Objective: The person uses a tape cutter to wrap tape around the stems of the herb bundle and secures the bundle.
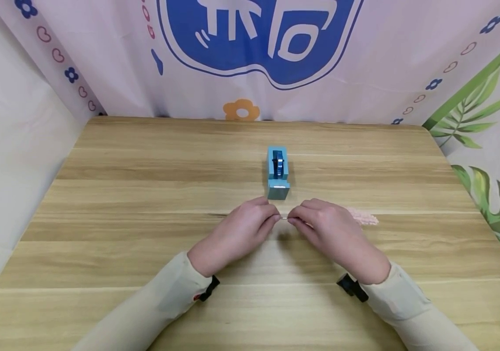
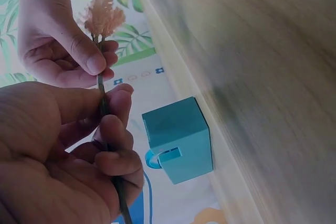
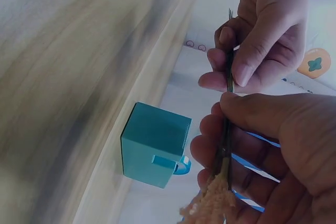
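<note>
A bundle of thin dark stems [image 2: 122, 203] topped by a fluffy pale pink flower head [image 1: 365, 217] is held level between both hands, above the table. My left hand [image 1: 241, 226] pinches the stems between thumb and fingers, their bare ends sticking out to the left. Close beside it, my right hand [image 1: 331, 226] grips the stems on the flower side, with the pink head beyond its fingers [image 3: 205, 150]. A short shiny stretch of stem shows between the fingertips. Just past the hands stands a light blue tape dispenser [image 1: 278, 190] with a roll in its top.
The wooden table [image 1: 144, 161] reaches back to a white curtain [image 1: 123, 87] with a blue print. Leaf-patterned cloth [image 1: 487, 195] hangs at the right. Dark wrist cameras sit under both pale sleeves [image 1: 166, 287].
</note>
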A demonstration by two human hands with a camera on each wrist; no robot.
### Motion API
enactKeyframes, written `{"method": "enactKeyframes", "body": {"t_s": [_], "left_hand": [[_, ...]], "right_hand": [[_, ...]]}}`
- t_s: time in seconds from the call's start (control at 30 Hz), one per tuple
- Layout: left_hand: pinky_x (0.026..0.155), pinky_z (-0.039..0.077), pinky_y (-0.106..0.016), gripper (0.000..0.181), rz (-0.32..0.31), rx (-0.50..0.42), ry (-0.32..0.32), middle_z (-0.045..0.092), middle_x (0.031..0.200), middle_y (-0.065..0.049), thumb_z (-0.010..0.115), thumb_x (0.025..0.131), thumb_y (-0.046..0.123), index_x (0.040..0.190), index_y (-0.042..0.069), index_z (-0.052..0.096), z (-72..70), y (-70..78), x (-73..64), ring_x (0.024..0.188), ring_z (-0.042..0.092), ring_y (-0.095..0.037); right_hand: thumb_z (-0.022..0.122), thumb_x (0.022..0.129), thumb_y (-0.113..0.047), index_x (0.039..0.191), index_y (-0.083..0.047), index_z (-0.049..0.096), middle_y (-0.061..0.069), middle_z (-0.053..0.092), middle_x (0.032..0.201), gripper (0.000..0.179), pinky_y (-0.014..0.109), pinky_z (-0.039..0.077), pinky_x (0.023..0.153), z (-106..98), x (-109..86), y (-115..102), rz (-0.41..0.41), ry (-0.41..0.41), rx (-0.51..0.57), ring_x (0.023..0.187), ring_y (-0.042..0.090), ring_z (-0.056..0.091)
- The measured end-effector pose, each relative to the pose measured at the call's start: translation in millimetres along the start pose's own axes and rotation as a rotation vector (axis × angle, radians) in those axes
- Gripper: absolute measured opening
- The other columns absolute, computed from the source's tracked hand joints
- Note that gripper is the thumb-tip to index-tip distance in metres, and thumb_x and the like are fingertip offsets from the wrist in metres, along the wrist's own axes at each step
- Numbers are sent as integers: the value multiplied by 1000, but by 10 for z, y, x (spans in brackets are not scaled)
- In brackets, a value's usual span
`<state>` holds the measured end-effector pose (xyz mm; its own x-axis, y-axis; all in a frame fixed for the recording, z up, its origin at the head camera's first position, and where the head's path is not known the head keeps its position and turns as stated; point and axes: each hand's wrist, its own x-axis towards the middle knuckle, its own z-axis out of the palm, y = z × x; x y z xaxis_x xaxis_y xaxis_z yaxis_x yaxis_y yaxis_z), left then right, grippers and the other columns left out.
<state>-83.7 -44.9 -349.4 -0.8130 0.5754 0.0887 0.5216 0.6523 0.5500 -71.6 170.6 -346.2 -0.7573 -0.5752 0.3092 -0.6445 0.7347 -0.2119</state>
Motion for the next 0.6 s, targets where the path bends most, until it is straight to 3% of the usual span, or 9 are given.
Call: {"method": "enactKeyframes", "body": {"t_s": [0.33, 0.6], "left_hand": [[73, 49, -26, 13, 4, -21, 32, 64, 91, -1, 66, 104, 14, 101, 9, 77, -10, -3, 13, 79, 54, -13], [71, 49, -25, 10, 1, -20, 37, 66, 91, -1, 67, 103, 11, 100, 9, 77, -13, 2, 14, 78, 55, -12]], "right_hand": [[78, 95, -17, 100, -15, 76, -5, 71, 89, 5, 27, 56, 67, -2, 19, -15, 21, -13, 12, 74, 7, 63], [76, 96, -14, 100, -12, 79, -3, 73, 92, 5, 31, 59, 75, 1, 43, -1, -16, -2, -10, 82, 11, 68]]}}
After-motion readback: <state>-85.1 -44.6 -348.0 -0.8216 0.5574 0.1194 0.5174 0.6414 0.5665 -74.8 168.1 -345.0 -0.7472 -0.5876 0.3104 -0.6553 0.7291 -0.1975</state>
